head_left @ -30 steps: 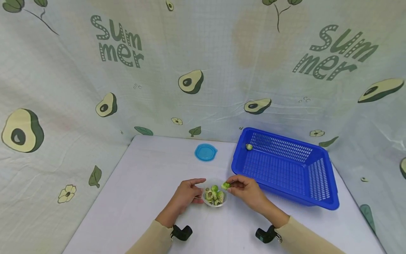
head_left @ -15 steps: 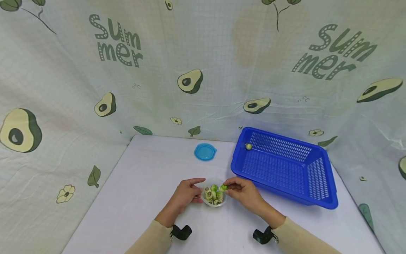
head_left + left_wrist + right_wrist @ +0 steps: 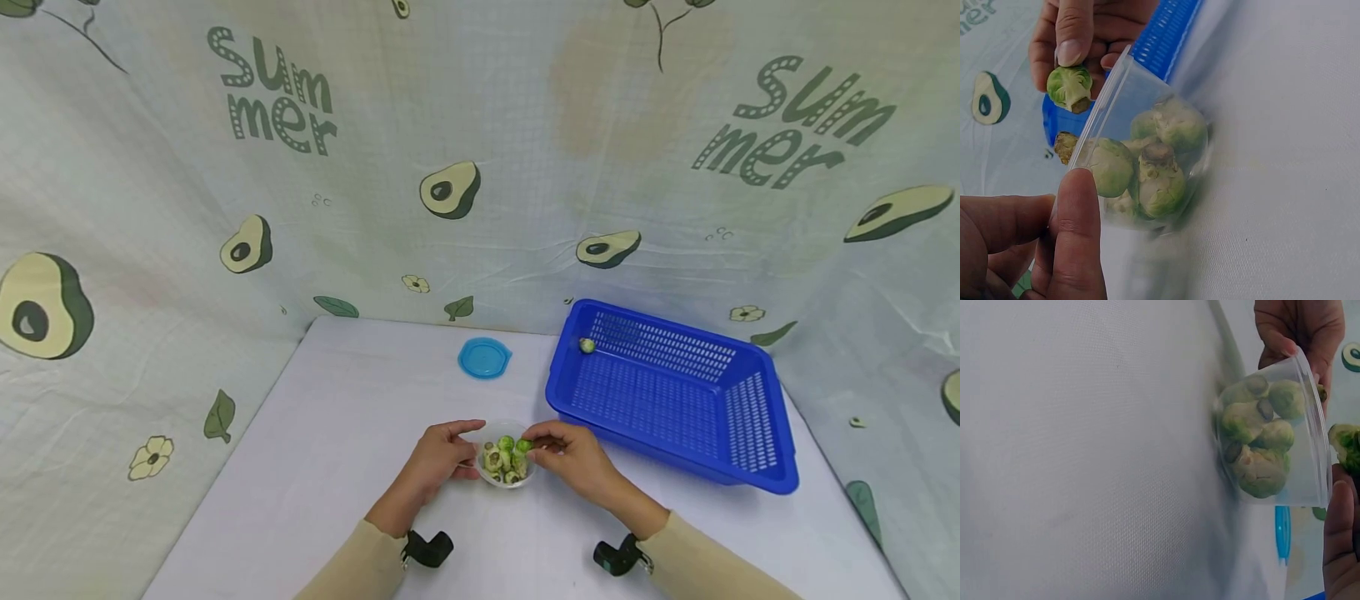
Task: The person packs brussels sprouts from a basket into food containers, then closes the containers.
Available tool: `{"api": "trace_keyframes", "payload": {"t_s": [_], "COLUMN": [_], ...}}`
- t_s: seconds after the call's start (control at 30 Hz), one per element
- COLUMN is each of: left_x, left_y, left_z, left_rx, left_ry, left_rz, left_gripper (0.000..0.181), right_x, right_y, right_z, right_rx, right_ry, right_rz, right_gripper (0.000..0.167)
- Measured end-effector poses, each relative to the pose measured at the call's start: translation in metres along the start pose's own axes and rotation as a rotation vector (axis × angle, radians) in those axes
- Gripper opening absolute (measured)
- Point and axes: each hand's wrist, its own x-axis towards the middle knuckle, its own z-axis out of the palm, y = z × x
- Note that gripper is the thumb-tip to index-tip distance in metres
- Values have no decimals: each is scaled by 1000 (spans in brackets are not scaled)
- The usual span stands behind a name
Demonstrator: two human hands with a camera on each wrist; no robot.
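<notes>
A clear round plastic tub [image 3: 1124, 87] with several Brussels sprouts [image 3: 1159, 184] in it stands on the white table. My left hand [image 3: 448, 454] grips the tub's left side, thumb and fingers at the rim in the left wrist view. Between thumb and fingers my right hand [image 3: 570, 457] pinches a single Brussels sprout [image 3: 1070, 87], held just over the tub's right rim. That sprout shows only partly in the right wrist view. One more sprout [image 3: 587, 345] lies in the far left corner of the blue basket.
The blue perforated basket [image 3: 675, 467] stands to the right, just beyond my right hand. A light-blue round lid [image 3: 483, 358] lies behind the tub. A printed cloth curtain [image 3: 360, 208] closes off the back and sides of the table.
My right hand has moved a little to the left, bringing the pinched sprout from beside the tub's rim to over it. The left hand stays at the tub.
</notes>
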Motion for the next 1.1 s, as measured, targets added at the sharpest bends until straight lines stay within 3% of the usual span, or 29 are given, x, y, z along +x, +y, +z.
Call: {"api": "trace_keyframes", "payload": {"t_s": [0.3, 1.1], "left_x": [0, -3], "left_y": [1, 2], "left_z": [2, 2], "left_rx": [3, 12], "left_ry": [-2, -1], "left_rz": [5, 11], "left_gripper": [50, 50], "right_x": [-1, -1], "right_y": [-4, -11], "right_z": [-7, -11], "right_rx": [-24, 22], "right_ry": [-67, 38], "right_rz": [27, 4], "right_gripper": [28, 31]}}
